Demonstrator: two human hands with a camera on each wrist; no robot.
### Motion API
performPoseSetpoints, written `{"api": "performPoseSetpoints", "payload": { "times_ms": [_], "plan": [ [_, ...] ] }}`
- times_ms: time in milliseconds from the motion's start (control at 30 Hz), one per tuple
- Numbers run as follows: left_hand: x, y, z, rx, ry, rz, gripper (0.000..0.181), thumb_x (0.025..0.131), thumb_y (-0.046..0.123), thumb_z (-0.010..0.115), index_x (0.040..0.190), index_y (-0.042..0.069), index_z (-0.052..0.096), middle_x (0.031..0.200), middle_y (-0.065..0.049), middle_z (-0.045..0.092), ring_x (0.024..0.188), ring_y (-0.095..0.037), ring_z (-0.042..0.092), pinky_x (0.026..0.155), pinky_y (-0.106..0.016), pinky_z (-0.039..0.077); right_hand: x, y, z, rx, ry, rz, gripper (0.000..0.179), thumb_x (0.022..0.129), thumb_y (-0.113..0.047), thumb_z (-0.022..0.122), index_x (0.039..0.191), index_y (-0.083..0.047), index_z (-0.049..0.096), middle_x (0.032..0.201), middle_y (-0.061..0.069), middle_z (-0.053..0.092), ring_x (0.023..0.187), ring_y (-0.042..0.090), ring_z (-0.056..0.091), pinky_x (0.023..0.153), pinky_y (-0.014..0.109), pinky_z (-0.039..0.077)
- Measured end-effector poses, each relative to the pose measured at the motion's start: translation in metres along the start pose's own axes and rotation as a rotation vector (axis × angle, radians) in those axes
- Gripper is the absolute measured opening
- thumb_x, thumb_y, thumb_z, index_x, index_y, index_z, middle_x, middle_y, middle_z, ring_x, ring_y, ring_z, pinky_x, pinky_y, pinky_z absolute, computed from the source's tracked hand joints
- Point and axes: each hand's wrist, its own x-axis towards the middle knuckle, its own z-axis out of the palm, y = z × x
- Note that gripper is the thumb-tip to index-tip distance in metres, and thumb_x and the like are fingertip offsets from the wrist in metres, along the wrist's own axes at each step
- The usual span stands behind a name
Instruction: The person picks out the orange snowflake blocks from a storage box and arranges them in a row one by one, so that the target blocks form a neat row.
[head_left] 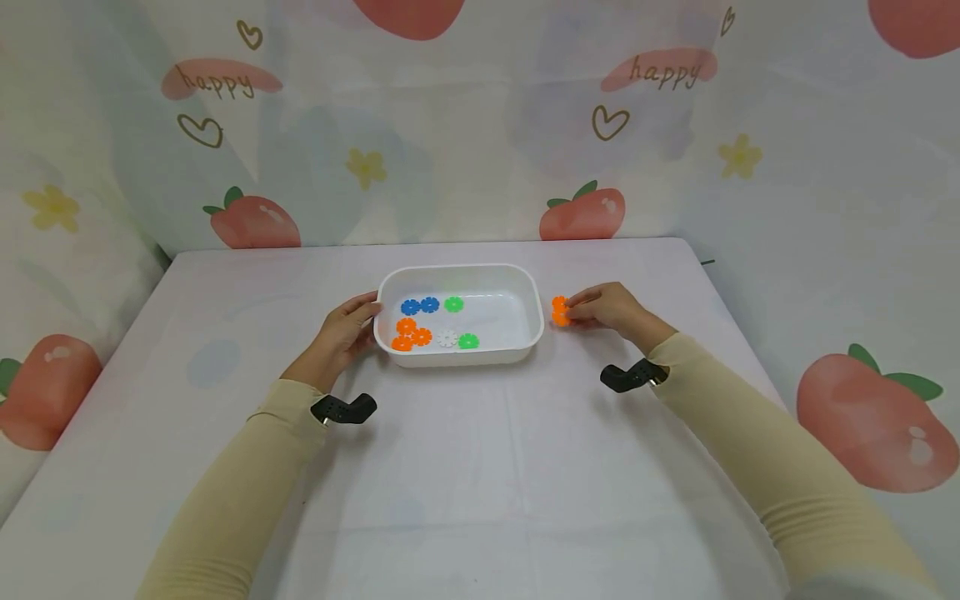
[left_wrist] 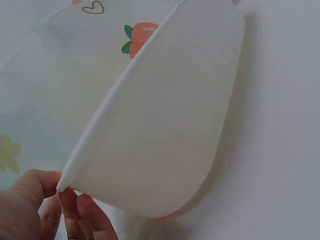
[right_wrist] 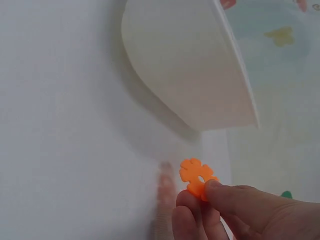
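Note:
A white plastic tray [head_left: 459,358] stands in the middle of the table, holding several flower-shaped discs: blue discs [head_left: 429,305], orange discs [head_left: 406,327], green discs [head_left: 453,305] and a white disc [head_left: 447,338]. My left hand [head_left: 341,335] pinches the tray's left rim between thumb and fingers, as the left wrist view shows. Just right of the tray, my right hand [head_left: 611,312] holds an orange flower-shaped disc [right_wrist: 192,172] between thumb and fingertips. That disc is apart from the tray wall.
The table [head_left: 450,483] is covered with a pale cloth. Behind it hangs a printed backdrop [head_left: 450,125] with peaches, hearts and flowers, continuing along both sides. Dark straps [head_left: 343,409] are worn at both wrists.

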Motion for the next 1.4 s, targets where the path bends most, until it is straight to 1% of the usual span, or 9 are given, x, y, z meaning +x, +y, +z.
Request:
{"api": "performPoseSetpoints", "payload": {
  "times_ms": [167,300,533,667,833,1000,1233,1300,1400],
  "plan": [
    [0.001,-0.001,0.0,0.003,0.003,-0.004,0.044,0.098,0.029,0.061,0.141,0.027,0.054,0.143,-0.001,0.049,0.096,-0.016,0.049,0.067,-0.019,0.044,0.005,0.006,0.002,0.028,0.031,0.027,0.039,0.092,-0.013,0.07,0.127,0.003,0.062,0.125,0.022,0.06,0.08,0.011,0.069,0.084,0.028,0.056],
    [0.001,0.0,0.0,0.004,0.001,-0.004,0.045,0.098,0.029,0.061,0.142,0.027,0.053,0.143,-0.001,0.049,0.097,-0.017,0.049,0.067,-0.019,0.044,0.007,0.009,0.004,0.02,0.057,0.021,0.038,0.091,-0.012,0.071,0.125,0.004,0.062,0.121,0.022,0.062,0.077,0.01,0.068,0.081,0.026,0.056],
    [0.001,0.001,0.001,0.01,-0.001,-0.005,0.045,0.098,0.03,0.06,0.143,0.028,0.052,0.141,-0.001,0.049,0.095,-0.016,0.049,0.066,-0.018,0.044,0.01,0.012,0.004,0.022,0.073,0.014,0.037,0.089,-0.009,0.073,0.121,0.006,0.063,0.117,0.022,0.063,0.073,0.008,0.068,0.077,0.025,0.057],
    [0.001,0.001,0.001,0.011,0.003,-0.006,0.045,0.098,0.03,0.061,0.142,0.028,0.053,0.14,-0.001,0.049,0.094,-0.016,0.049,0.065,-0.018,0.044,0.012,0.012,0.005,0.011,0.079,0.021,0.036,0.089,-0.009,0.072,0.12,0.006,0.064,0.114,0.021,0.065,0.071,0.009,0.069,0.076,0.026,0.057],
    [0.001,0.001,0.0,0.011,0.003,-0.004,0.045,0.098,0.03,0.061,0.142,0.028,0.053,0.143,-0.001,0.049,0.095,-0.016,0.049,0.067,-0.018,0.045,0.016,0.012,0.004,-0.022,0.094,0.029,0.033,0.088,-0.009,0.074,0.117,0.006,0.065,0.105,0.017,0.068,0.069,0.01,0.068,0.073,0.026,0.058],
    [0.001,0.0,0.0,0.011,0.004,-0.003,0.045,0.098,0.03,0.061,0.142,0.027,0.053,0.142,-0.001,0.049,0.095,-0.016,0.049,0.067,-0.018,0.045,0.019,0.012,0.002,-0.046,0.081,0.033,0.033,0.088,-0.009,0.074,0.116,0.006,0.065,0.103,0.017,0.068,0.069,0.01,0.068,0.072,0.025,0.057],
    [0.001,0.0,0.0,0.003,0.003,-0.007,0.045,0.098,0.03,0.061,0.142,0.027,0.054,0.139,0.0,0.05,0.095,-0.016,0.048,0.068,-0.019,0.044,0.019,0.012,-0.004,-0.092,0.078,0.01,0.035,0.087,-0.012,0.075,0.113,0.009,0.065,0.078,0.005,0.071,0.065,0.01,0.069,0.068,0.023,0.057],
    [0.001,0.0,0.0,0.001,0.005,-0.007,0.044,0.097,0.03,0.062,0.141,0.027,0.054,0.138,0.0,0.05,0.095,-0.016,0.049,0.067,-0.019,0.044,0.017,0.01,-0.005,-0.098,0.077,0.003,0.036,0.087,-0.013,0.074,0.114,0.009,0.065,0.078,0.005,0.071,0.065,0.011,0.069,0.069,0.025,0.057],
    [0.001,0.0,0.0,0.0,0.002,-0.003,0.044,0.097,0.03,0.062,0.141,0.027,0.054,0.139,0.0,0.05,0.095,-0.016,0.049,0.068,-0.019,0.044,0.014,0.003,-0.006,-0.121,0.083,0.0,0.035,0.089,-0.015,0.072,0.116,0.007,0.066,0.086,0.009,0.072,0.07,0.013,0.07,0.073,0.026,0.057]
  ]
}}
